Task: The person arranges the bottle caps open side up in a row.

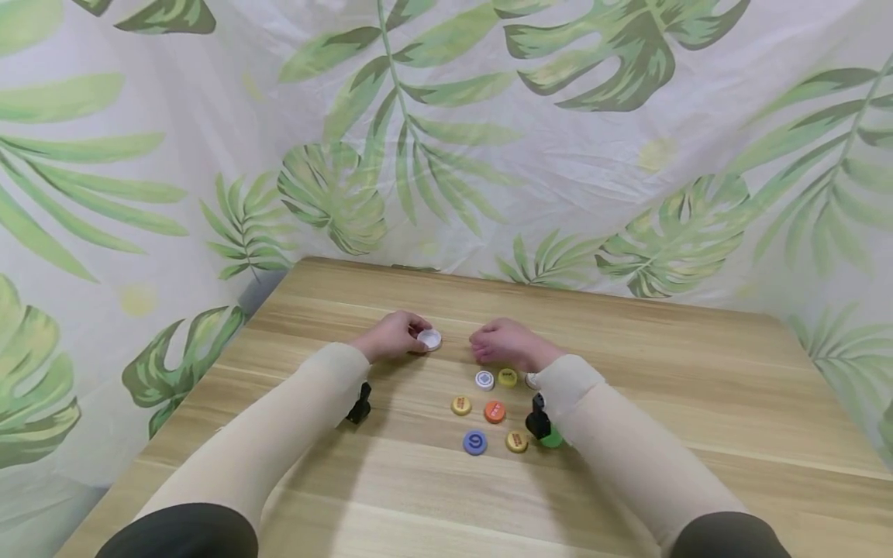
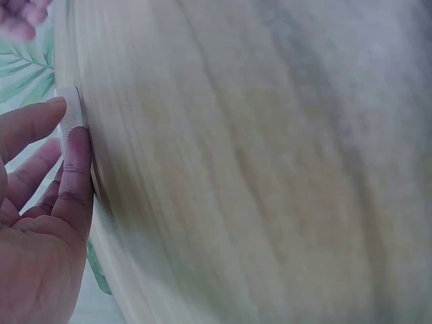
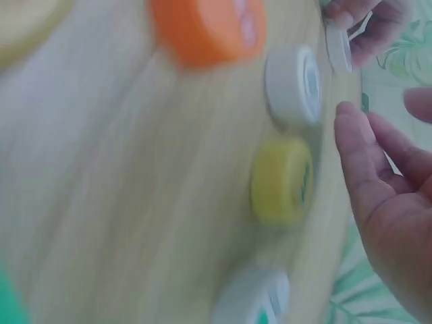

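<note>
At the far middle of the wooden table, my left hand (image 1: 396, 335) pinches a white bottle cap (image 1: 430, 339) between thumb and fingers. In the left wrist view the cap (image 2: 69, 115) shows its ridged side, and the fingers hold it by the edge, at the tabletop. My right hand (image 1: 508, 342) hovers to the right of it, fingers loosely bent and nothing between them. Nearest below the right hand are a white cap with a blue mark (image 1: 484, 380) and a yellow cap (image 1: 507, 378). Another white cap (image 3: 253, 297) is partly hidden by the right sleeve in the head view.
Closer to me lie an orange cap (image 1: 494, 411), a gold cap (image 1: 460, 405), a second gold cap (image 1: 517, 442) and a blue cap (image 1: 475, 442). A green cap (image 1: 553, 439) sits partly under the right wrist camera. Leaf-print cloth (image 1: 446, 139) hangs behind the table (image 1: 663, 364).
</note>
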Motion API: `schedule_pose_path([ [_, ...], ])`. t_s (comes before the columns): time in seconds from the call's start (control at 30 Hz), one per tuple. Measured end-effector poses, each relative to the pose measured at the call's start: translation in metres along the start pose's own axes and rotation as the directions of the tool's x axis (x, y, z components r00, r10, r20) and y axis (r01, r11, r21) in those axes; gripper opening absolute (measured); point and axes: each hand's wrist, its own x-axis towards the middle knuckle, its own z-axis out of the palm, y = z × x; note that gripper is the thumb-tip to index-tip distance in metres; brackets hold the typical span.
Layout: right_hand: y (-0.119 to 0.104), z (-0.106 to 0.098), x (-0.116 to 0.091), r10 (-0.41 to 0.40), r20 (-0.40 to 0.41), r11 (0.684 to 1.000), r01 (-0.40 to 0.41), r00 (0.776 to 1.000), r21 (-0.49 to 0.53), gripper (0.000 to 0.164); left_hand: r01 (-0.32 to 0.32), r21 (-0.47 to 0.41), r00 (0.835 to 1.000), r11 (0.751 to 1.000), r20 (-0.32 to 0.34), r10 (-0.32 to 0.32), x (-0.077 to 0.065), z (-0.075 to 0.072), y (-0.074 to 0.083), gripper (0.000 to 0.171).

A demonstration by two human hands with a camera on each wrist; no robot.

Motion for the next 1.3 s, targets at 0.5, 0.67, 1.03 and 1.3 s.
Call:
schedule_pose_path([
  [0.5,-0.011,0.006,-0.023,-0.055,0.120,0.719,0.123,0.991,-0.684,0.013,-0.002,-0.015,1.000,1.000,0.008,0.002,0.000,-0.004,0.002,0.045],
  [0.67,-0.015,0.015,-0.021,-0.052,0.134,0.649,0.135,0.990,-0.748,0.019,0.009,-0.011,1.000,1.000,0.010,-0.009,-0.001,-0.003,0.002,0.046],
  [1.03,-0.020,0.016,-0.009,-0.064,0.166,0.663,0.167,0.984,-0.730,0.021,0.009,-0.012,1.000,1.000,0.024,-0.009,0.001,-0.004,0.003,0.046],
  [1.3,-0.026,0.009,0.001,-0.055,0.057,0.880,0.076,0.997,-0.470,0.020,0.013,-0.023,0.999,1.000,0.039,-0.012,0.003,-0.004,0.000,0.046],
])
